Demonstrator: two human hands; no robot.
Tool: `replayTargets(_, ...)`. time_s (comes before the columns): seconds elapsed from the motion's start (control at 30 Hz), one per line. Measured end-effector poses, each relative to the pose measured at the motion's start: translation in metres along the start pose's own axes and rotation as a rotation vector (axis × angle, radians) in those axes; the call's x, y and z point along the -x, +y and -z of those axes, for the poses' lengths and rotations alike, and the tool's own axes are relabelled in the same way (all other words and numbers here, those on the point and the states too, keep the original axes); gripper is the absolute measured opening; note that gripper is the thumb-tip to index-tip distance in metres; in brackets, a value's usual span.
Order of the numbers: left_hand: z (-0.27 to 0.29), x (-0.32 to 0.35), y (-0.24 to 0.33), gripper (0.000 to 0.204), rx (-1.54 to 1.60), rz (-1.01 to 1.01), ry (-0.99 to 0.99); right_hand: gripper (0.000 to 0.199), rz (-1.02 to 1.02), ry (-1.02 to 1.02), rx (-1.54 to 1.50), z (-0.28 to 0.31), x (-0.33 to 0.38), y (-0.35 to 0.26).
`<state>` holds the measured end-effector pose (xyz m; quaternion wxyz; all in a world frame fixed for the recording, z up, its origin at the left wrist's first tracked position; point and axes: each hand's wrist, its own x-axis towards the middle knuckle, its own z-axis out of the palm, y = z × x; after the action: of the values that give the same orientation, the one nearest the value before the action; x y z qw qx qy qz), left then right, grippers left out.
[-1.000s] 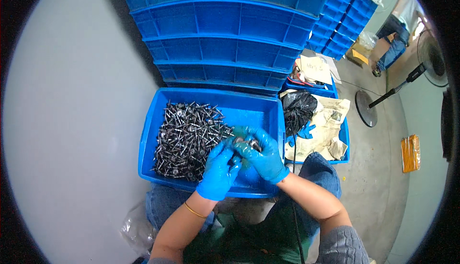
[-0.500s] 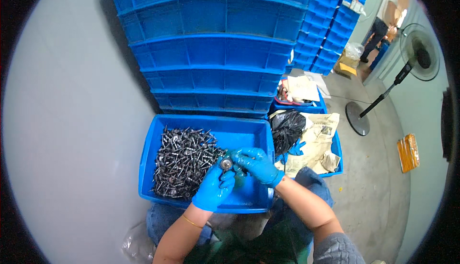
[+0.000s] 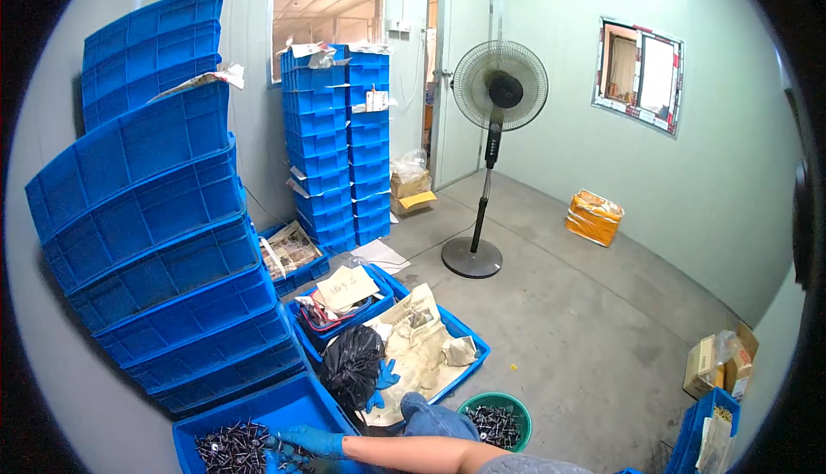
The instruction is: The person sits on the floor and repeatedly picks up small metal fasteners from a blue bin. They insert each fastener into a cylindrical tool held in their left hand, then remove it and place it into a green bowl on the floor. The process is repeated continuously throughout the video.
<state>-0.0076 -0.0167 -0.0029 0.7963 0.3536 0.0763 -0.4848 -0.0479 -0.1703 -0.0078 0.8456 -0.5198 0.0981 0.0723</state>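
At the lower left, a blue plastic bin (image 3: 303,401) holds a heap of dark metal parts with thin stems (image 3: 225,450). My right hand (image 3: 311,441), in a blue glove, reaches into this bin from the right. Its fingers lie at the heap's right side, and whether they grip a part is too small to make out. A patch of blue glove beside it looks like my left hand (image 3: 274,457); the lower rim of the picture cuts it off and its fingers are not clear.
Tall stacks of blue bins (image 3: 172,242) rise behind the bin. A black plastic bag (image 3: 353,366) lies on a paper-lined bin (image 3: 471,369) to the right. A green basin (image 3: 527,422) of similar parts sits by my knee. A standing fan (image 3: 472,257) occupies the floor beyond.
The view has swung up and to the right, so the bin and my hands now sit at the lower left. The green basin has come into sight. The metal part between my hands no longer shows clearly.
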Motion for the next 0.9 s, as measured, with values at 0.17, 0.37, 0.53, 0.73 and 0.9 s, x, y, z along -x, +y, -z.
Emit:
replayTargets(0.17,0.01,-0.01,0.023,0.014,-0.044,-0.034,0.245,0.029,0.044,0.159,-0.401,-0.002,0.007,-0.026)
replayTargets(0.37,0.01,-0.005,0.029,0.016,-0.023,-0.122,0.199,0.03,0.047,0.254,-0.6,0.01,-0.002,-0.021)
replayTargets(0.53,0.002,-0.008,0.041,0.025,0.065,-0.125,0.251,0.026,0.029,0.15,-0.687,0.009,0.003,-0.028)
replayTargets(0.73,-0.006,-0.005,0.045,0.027,0.084,-0.156,0.355,0.027,0.074,0.181,-0.531,0.004,-0.002,-0.026)
replayTargets(0.9,0.007,-0.009,0.048,0.026,0.118,-0.15,0.255,0.027,0.07,0.229,-0.572,-0.003,-0.001,-0.03)
